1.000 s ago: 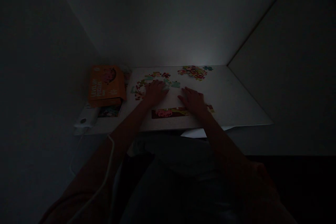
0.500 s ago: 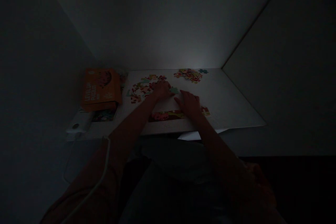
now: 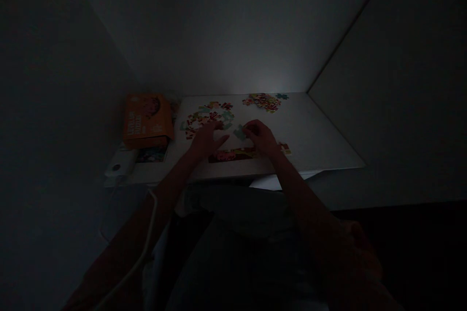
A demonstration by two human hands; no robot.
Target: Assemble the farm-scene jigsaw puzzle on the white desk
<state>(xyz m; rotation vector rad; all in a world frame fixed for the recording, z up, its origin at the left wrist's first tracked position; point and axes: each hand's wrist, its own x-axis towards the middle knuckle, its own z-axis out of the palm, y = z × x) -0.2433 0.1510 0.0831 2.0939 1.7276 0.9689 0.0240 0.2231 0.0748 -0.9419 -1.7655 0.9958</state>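
Observation:
In the dim head view, my right hand [image 3: 261, 137] pinches the right side of a pale green puzzle piece [image 3: 239, 132] over the white tabletop. My left hand [image 3: 207, 142] is to its left, thumb and fingers apart, holding nothing. Beyond the left hand lies a loose spread of puzzle pieces [image 3: 202, 119], with some green ones near its fingertips. Closer to the front edge is a joined strip of puzzle [image 3: 233, 155] with a pink figure on it. The right hand and wrist cover part of that strip.
A heap of puzzle pieces [image 3: 265, 102] lies at the back of the white table [image 3: 317, 141]. An orange puzzle box [image 3: 148, 121] stands at the left, above a dark picture sheet [image 3: 152, 154]. A white device [image 3: 119, 165] with a cable is at the front left corner. Walls border the table.
My left hand has drawn back from the loose pieces, down and to the left, and opened. My right hand has moved up onto the green piece and gripped it.

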